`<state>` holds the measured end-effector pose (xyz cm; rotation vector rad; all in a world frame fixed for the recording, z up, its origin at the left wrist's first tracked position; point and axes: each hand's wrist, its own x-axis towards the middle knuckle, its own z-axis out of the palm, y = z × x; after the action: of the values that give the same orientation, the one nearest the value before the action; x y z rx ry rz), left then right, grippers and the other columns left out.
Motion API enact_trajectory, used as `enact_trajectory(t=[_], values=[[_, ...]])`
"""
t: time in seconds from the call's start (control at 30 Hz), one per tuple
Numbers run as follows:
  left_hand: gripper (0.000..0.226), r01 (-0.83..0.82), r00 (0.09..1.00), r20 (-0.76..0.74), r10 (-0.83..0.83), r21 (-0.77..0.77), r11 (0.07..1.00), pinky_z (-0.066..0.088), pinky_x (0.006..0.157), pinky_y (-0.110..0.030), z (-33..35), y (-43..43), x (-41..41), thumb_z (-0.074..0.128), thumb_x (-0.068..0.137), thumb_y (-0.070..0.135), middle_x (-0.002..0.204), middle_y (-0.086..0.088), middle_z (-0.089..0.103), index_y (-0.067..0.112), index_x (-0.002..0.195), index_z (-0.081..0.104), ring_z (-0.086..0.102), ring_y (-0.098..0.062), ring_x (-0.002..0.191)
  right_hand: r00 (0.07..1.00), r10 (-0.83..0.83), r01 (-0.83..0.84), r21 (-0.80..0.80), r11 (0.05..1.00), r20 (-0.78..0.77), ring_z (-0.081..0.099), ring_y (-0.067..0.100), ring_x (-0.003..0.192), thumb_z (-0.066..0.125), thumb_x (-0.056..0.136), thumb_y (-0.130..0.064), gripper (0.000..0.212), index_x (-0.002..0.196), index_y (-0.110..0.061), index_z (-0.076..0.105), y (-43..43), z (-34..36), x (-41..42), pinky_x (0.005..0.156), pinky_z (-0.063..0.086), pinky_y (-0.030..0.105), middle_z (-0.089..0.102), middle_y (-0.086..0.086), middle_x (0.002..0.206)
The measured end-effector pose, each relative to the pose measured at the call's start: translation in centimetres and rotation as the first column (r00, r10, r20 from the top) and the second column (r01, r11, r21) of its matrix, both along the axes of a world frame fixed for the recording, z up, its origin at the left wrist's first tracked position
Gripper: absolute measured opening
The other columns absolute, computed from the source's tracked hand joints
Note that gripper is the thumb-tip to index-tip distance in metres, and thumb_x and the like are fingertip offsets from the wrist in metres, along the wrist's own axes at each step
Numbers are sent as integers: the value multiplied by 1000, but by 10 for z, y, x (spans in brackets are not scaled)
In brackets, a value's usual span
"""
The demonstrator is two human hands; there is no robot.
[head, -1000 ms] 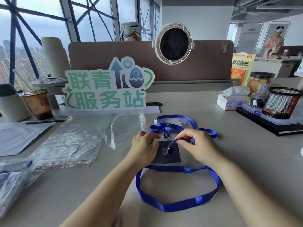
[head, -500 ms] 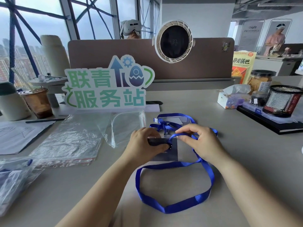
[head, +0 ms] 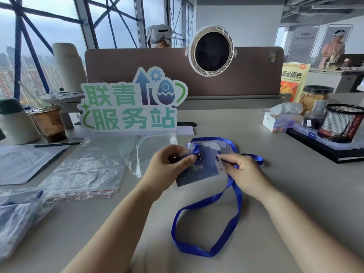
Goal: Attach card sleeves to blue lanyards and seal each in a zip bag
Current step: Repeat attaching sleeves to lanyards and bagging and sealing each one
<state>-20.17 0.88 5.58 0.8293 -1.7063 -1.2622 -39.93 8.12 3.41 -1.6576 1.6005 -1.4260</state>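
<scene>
- Head view: my left hand (head: 169, 167) is curled, with thumb and forefinger clamped on the clip end of the blue lanyard (head: 237, 201), right at the top edge of the card sleeve (head: 199, 171).
- My right hand (head: 247, 173) has thumb and fingertips pinched together on the right edge of the card sleeve; the other fingers are tucked under, and I cannot tell whether they also catch the strap running beneath the hand.
- The card sleeve is a dark card in clear plastic, tilted and held between the two hands just over the grey table (head: 295, 198).
- The lanyard drops from the hands and lies in a long loop on the table towards me.
- Just behind the hands lies a second lanyard (head: 213, 138) with another sleeve.
- Left of the hands there is a loose clear bag (head: 151, 152), and further left a flat stack of zip bags (head: 84, 174).
- At the far left edge sits a crumpled bag (head: 15, 211) with blue strap inside.
- Beyond stands a green-lettered sign (head: 130, 107), and a mesh pen pot (head: 342, 123) is at the right.
</scene>
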Motion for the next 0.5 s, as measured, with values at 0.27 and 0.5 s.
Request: enact_trajectory(t=[0.27,0.5], values=[[17,-450,866,101,491,-273,850,47,69,-27,-8,-18,2,73,78,34,88,5,65,22,87,64,60,-15,85,769,-65,-25,-131,991,-636,49,-4,73,64,81,-24,9,88,-23,70,-2,-1,11,78,37,25,54,-24,69],[20,-187,868,237,436,-658,730,25,74,-22,-7,-3,-7,73,79,28,91,10,56,20,96,70,37,-12,90,931,-98,9,-246,969,-352,59,6,87,71,80,-14,11,90,-19,66,9,16,19,77,43,15,66,-12,86]])
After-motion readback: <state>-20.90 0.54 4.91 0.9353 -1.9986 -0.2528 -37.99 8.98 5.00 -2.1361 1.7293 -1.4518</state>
